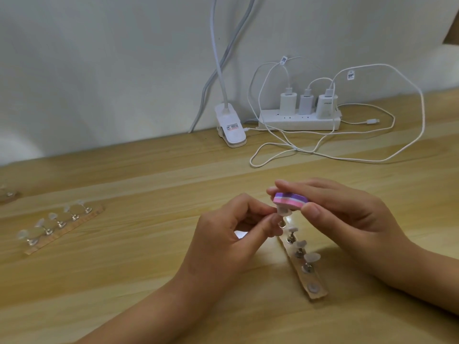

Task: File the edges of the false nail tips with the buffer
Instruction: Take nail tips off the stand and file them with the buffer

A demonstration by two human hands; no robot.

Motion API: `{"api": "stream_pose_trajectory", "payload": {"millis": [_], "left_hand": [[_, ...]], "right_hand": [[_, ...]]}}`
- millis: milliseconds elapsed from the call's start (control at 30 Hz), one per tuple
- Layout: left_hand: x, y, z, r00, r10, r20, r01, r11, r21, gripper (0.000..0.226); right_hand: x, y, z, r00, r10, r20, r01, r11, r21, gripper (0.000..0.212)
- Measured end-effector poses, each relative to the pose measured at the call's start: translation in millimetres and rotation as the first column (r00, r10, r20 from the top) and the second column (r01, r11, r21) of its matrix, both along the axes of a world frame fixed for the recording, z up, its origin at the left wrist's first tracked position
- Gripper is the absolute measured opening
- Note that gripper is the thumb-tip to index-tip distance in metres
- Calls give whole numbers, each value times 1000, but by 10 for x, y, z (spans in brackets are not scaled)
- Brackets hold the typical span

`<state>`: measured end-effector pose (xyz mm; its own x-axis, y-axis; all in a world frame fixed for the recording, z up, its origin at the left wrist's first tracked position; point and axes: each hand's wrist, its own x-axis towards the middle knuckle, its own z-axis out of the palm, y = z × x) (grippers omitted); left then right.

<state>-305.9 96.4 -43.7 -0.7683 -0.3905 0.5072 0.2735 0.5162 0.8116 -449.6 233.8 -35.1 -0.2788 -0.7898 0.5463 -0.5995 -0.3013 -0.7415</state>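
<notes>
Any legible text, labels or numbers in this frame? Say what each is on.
Nothing reads clearly.
lamp clip sticker: printed lines, blurred.
left cable tag: code mark, too small.
right cable tag: code mark, too small.
right charger: faint grey print, blurred.

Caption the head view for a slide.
Right hand holds the buffer on a nail tip; left hand pinches its stand.

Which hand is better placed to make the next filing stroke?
Right hand: it holds the buffer against the nail tip, while the left hand pinches that tip's stand.
</notes>
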Motion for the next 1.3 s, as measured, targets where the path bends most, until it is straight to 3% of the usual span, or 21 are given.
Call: {"api": "stream_pose_trajectory", "payload": {"millis": [100,200,400,867,1233,1300], "left_hand": [[1,6,-5,1000,-1,-8,1,999,-33,5],[-2,0,1,1000,6,-1,-6,1000,-13,4],[-2,15,2,1000,0,4,0,999,-33,6],[1,7,-2,1000,19,5,-19,999,-47,5],[-3,6,2,999,34,-13,-34,998,-49,4],[3,17,1,1000,18,-23,-20,997,-69,4]], "right_hand": [[-2,-15,-8,1000,6,31,-7,1000,23,28],[-2,-19,-13,997,-1,-75,0,1000,-18,28],[-9,-29,-37,994,24,-111,-27,999,-25,31],[-32,-58,-51,998,15,-63,-13,999,44,32],[-2,-27,-14,993,5,-117,-7,1000,-15,28],[-3,-23,-3,999,13,-47,-12,1000,16,27]]}}
